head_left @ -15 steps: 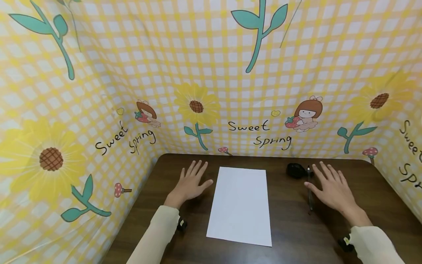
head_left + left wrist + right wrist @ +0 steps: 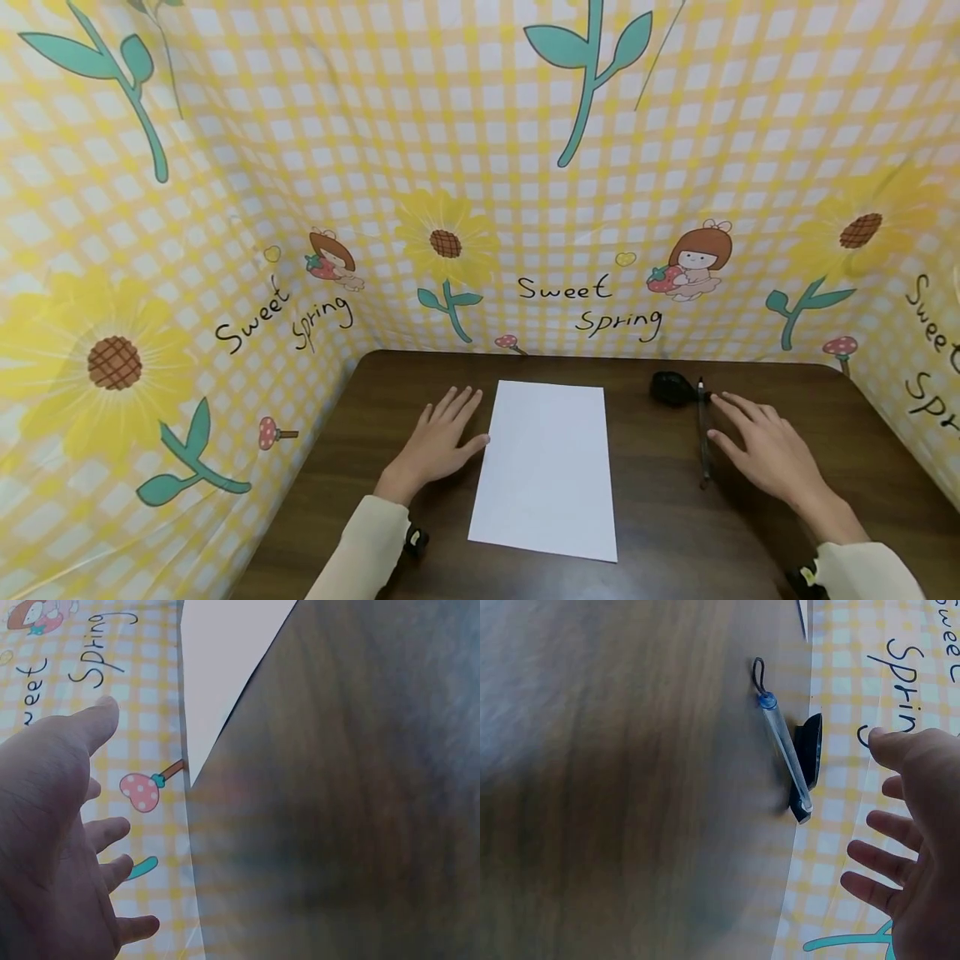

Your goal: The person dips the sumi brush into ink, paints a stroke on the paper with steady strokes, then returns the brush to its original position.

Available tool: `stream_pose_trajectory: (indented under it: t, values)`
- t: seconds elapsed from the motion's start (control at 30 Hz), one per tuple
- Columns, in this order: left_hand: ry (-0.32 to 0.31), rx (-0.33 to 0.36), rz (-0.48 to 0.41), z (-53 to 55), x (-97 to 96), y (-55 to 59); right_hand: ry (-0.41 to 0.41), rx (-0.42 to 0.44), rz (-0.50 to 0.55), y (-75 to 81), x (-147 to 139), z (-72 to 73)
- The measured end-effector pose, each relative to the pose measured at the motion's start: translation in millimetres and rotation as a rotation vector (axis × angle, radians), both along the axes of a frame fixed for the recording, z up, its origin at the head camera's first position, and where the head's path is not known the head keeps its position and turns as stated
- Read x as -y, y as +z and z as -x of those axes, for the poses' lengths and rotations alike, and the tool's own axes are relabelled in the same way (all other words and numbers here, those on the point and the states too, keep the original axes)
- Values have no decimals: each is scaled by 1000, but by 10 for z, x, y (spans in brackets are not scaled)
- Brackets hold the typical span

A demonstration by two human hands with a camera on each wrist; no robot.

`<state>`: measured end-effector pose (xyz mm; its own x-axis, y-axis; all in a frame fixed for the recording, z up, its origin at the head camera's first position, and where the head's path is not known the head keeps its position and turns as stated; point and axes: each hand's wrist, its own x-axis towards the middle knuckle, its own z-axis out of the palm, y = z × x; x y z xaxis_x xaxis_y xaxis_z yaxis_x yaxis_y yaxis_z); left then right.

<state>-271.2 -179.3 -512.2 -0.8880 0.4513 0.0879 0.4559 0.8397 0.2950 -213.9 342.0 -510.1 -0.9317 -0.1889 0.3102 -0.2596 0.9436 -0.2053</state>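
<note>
As left hand (image 2: 433, 447) and right hand (image 2: 770, 457) flank paper (image 2: 546, 471), each grip released, looped rod (image 2: 703, 437) by black dishlike object (image 2: 671, 388)

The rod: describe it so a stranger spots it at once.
On the brown table, look between the white paper and the right hand. The rod lies there, beside the black object. It alone is long and thin, with a cord loop at its blue end.

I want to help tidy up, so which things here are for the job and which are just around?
Probably for the job:
white paper, near the left fingers
pen or brush, near the right fingers
black object, next to the pen or brush

Probably just around:
patterned cloth, behind the table
brown table, underneath
</note>
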Motion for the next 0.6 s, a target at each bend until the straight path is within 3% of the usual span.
stream_pose_trajectory:
  t: [0.33,0.6]
  values:
    - [-48,62,-9,-74,-81,-174,98,-127,-23,-110,-7,-38]
    - [-91,143,-13,-130,-99,-224,139,-176,-20,-217,-12,-6]
